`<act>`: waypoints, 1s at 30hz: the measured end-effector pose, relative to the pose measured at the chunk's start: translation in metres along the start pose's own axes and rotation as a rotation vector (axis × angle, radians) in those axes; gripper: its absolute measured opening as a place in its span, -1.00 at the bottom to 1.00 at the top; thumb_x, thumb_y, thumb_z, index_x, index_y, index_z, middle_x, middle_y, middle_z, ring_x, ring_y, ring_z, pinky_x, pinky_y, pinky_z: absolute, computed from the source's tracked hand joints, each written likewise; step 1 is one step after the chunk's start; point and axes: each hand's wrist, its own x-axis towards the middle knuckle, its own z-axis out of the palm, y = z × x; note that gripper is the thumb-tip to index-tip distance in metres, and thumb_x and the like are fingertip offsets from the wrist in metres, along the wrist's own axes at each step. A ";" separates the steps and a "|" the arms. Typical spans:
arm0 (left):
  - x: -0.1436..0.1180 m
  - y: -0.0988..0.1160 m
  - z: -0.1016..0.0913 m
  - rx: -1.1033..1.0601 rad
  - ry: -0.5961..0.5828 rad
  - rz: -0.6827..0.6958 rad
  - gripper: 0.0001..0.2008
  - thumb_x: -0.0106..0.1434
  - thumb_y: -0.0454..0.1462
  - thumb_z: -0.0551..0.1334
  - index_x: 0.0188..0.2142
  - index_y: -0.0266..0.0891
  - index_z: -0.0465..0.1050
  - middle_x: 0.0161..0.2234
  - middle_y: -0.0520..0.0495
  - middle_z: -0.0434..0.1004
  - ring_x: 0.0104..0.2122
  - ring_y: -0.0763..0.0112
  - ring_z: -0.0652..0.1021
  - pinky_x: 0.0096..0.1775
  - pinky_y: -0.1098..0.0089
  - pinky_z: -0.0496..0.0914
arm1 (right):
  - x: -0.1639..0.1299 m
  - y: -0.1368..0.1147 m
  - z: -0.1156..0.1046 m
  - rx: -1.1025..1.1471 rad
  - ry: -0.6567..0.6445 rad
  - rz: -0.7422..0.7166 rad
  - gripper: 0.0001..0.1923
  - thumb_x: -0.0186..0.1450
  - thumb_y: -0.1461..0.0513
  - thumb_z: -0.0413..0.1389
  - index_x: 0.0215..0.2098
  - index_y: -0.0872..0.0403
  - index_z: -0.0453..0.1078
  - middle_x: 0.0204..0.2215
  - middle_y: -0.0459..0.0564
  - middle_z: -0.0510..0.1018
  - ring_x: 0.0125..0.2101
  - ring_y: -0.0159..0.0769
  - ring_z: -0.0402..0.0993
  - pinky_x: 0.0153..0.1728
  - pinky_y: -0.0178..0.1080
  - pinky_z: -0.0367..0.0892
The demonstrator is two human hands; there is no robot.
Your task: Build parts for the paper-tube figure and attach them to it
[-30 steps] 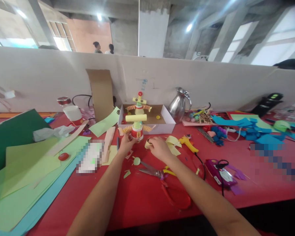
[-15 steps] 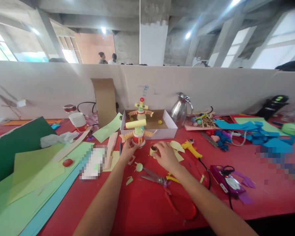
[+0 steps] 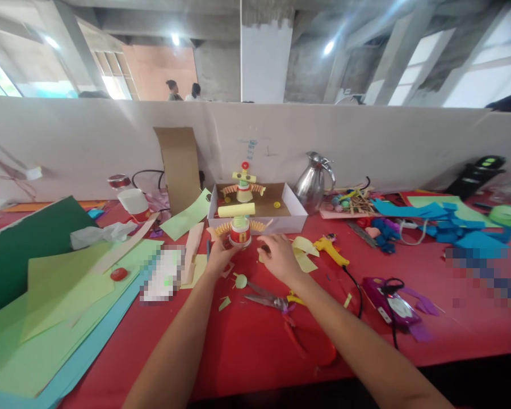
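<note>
- At the far left of the bench (image 3: 247, 346), which was covered in red, lay a dark green board (image 3: 21, 244) and, in front of it, loose sheets of light green paper (image 3: 59, 301) over a blue sheet.
- Behind these stood a white cup (image 3: 133, 203) with a red base, and a strip of brown cardboard (image 3: 181, 167) leaned upright on the white partition wall.
- The left hand (image 3: 218, 254) was closed around the lower side of the small paper figure (image 3: 238, 224), which stood upright on the bench just in front of the white box (image 3: 296, 218). The figure had a red and white base, orange pleated arms and a yellow roll across the top.
- A second, similar figure (image 3: 244, 186) stood inside the box.
- The right hand (image 3: 278, 257) was just beside the figure, the fingers curled over a piece of yellow paper (image 3: 303, 250). I could not tell if it really pinched the piece or only rested on it.
- I judge the step was to fix a yellow part on the figure while the left hand kept it steady. The next move would need a light, exact placing, because the figure looked easy to tip.
- Near the wrists lay scissors (image 3: 268, 300) with red handles, and more to the right a yellow glue gun (image 3: 331, 251) with a black cable.
- A steel jug (image 3: 313, 184) stood behind, and blue paper scraps (image 3: 434, 224) lay at the far right.
</note>
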 end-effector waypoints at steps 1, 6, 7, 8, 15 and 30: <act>0.000 0.000 0.000 0.015 -0.008 0.007 -0.30 -0.07 -0.19 0.44 0.09 -0.28 0.34 -0.01 -0.27 0.57 -0.03 0.10 0.57 0.00 0.14 0.46 | 0.001 0.000 0.000 0.003 -0.002 -0.001 -0.73 0.29 0.31 0.13 -0.04 0.04 0.44 -0.14 0.08 0.56 -0.08 -0.05 0.38 0.01 -0.05 0.23; 0.003 0.012 -0.008 0.183 -0.009 0.030 -0.36 -0.08 -0.30 0.39 0.06 -0.28 0.42 -0.09 -0.21 0.61 -0.10 0.14 0.60 -0.07 0.23 0.47 | -0.001 -0.001 -0.006 0.016 -0.013 0.001 -0.75 0.26 0.33 0.15 -0.09 0.04 0.45 -0.18 0.08 0.59 -0.13 -0.06 0.42 -0.04 -0.06 0.25; 0.002 0.016 -0.013 0.238 0.002 0.026 -0.41 -0.09 -0.32 0.38 0.01 -0.27 0.46 -0.14 -0.19 0.63 -0.14 0.14 0.60 -0.10 0.24 0.47 | -0.003 -0.002 -0.009 0.022 -0.017 0.001 -0.77 0.26 0.33 0.15 -0.10 0.05 0.46 -0.20 0.07 0.59 -0.15 -0.07 0.42 -0.04 -0.06 0.26; 0.001 0.020 -0.019 0.299 0.016 0.019 -0.47 -0.10 -0.34 0.37 -0.05 -0.26 0.52 -0.21 -0.16 0.64 -0.18 0.14 0.61 -0.12 0.26 0.46 | -0.007 -0.002 -0.014 0.029 -0.024 0.001 -0.79 0.27 0.33 0.14 -0.13 0.05 0.46 -0.22 0.06 0.60 -0.16 -0.08 0.43 -0.04 -0.07 0.26; -0.048 0.036 -0.034 0.688 -0.007 0.049 -0.81 0.03 -0.37 0.26 -0.38 -0.16 0.65 -0.36 -0.12 0.61 -0.26 0.13 0.57 -0.09 0.26 0.38 | -0.088 -0.001 -0.050 0.109 -0.193 0.028 -0.81 0.27 0.26 0.19 -0.13 -0.02 0.46 -0.20 0.03 0.59 -0.13 -0.07 0.48 -0.07 -0.06 0.35; -0.085 0.039 -0.005 0.979 -0.087 0.206 -0.75 0.25 -0.42 0.10 -0.25 -0.18 0.54 -0.24 -0.11 0.58 -0.16 0.21 0.48 -0.05 0.22 0.33 | -0.166 0.011 -0.062 0.068 -0.255 0.112 -0.55 0.29 0.29 0.12 0.16 0.02 0.36 0.06 0.13 0.46 0.10 -0.01 0.32 0.17 0.09 0.23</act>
